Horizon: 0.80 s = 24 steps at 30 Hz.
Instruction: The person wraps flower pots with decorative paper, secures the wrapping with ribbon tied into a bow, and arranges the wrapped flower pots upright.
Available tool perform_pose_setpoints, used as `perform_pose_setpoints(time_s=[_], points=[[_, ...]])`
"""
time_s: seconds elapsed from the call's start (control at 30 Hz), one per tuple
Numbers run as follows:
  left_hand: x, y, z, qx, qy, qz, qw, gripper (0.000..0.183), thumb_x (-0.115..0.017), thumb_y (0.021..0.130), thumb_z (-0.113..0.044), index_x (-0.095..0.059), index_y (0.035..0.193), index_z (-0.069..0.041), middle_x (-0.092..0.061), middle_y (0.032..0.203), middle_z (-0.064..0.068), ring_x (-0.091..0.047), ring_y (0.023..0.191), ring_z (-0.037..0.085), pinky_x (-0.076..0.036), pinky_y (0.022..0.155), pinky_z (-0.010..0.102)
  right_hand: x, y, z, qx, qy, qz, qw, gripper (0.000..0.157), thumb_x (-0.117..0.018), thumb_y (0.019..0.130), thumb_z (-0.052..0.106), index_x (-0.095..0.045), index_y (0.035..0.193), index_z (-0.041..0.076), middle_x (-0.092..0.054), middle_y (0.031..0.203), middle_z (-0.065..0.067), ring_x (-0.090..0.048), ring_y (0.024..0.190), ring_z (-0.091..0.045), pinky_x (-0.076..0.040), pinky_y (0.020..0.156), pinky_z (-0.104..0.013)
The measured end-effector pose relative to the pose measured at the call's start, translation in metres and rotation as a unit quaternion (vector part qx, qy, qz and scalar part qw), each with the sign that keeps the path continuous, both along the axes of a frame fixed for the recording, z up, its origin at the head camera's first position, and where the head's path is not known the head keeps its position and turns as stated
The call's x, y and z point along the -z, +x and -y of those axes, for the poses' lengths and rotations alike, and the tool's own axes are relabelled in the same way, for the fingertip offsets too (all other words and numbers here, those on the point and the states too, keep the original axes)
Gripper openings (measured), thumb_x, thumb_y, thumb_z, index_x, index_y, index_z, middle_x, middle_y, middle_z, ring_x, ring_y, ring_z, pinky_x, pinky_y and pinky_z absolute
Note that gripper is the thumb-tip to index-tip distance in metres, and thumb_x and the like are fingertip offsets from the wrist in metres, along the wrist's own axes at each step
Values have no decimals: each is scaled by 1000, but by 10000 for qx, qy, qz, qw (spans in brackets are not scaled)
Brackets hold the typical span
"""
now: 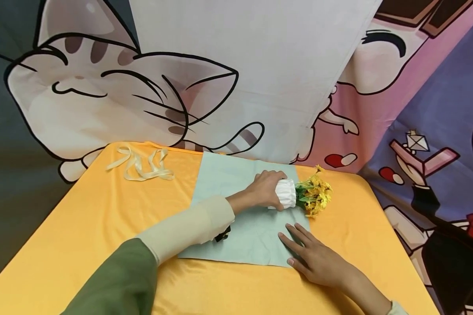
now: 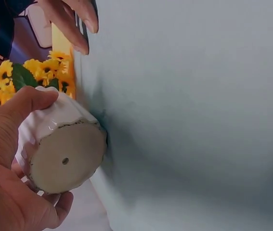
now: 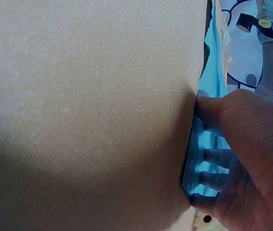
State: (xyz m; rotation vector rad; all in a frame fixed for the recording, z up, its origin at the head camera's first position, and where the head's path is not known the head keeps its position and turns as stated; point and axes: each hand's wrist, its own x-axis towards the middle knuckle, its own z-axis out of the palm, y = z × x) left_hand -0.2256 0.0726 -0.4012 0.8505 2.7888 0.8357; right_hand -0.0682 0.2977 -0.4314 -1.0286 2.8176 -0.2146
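Observation:
A white ribbed flowerpot (image 1: pixel 287 194) lies on its side on a pale blue sheet (image 1: pixel 248 236), its mouth toward the right. Out of it spill yellow flowers (image 1: pixel 317 197) with green stems. My left hand (image 1: pixel 264 190) grips the pot from its base end, thumb and fingers around the wall. In the left wrist view, the pot's base (image 2: pixel 81 149) faces the camera and shows a small hole. My right hand (image 1: pixel 319 258) rests palm down at the sheet's near right corner, fingers spread. The right wrist view shows its fingertips touching the sheet's edge.
A cream ribbon (image 1: pixel 162 176) lies in loose loops at the table's far left. Yellow cloth (image 1: pixel 358 227) covers the table. Behind and to the right hangs a backdrop (image 1: pixel 284 65) printed with a cartoon cat and other figures.

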Motion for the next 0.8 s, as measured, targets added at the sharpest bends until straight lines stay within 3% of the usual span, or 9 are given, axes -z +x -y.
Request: perform_pose_setpoints(time_s=[0.27,0.47,0.8], points=[[4,2,-12,196,-348,-95,9992,92,-99,86,-35,-54,165,-21,-66,155,5,-59,136,27,-48,116,45,0,2,-2,54,46,-31,10000,60,-59,118,42,-47,173,21,-44,180,-17,-42,165,-50,-53,120,-67],[5,1,-12,161,-445,-81,9988,96,-98,87,-39,-50,168,-24,-60,161,4,-54,140,26,-45,122,45,0,1,-1,19,22,-96,9999,60,-60,118,41,-48,173,21,-44,180,-17,-43,164,-50,-53,120,-67],[9,-4,-9,226,-289,-20,9993,99,-100,87,-36,-47,170,-25,-59,161,5,-54,140,29,-46,123,47,0,1,-1,47,11,30,10000,60,-59,118,40,-47,173,21,-43,180,-17,-41,165,-51,-51,121,-68]])
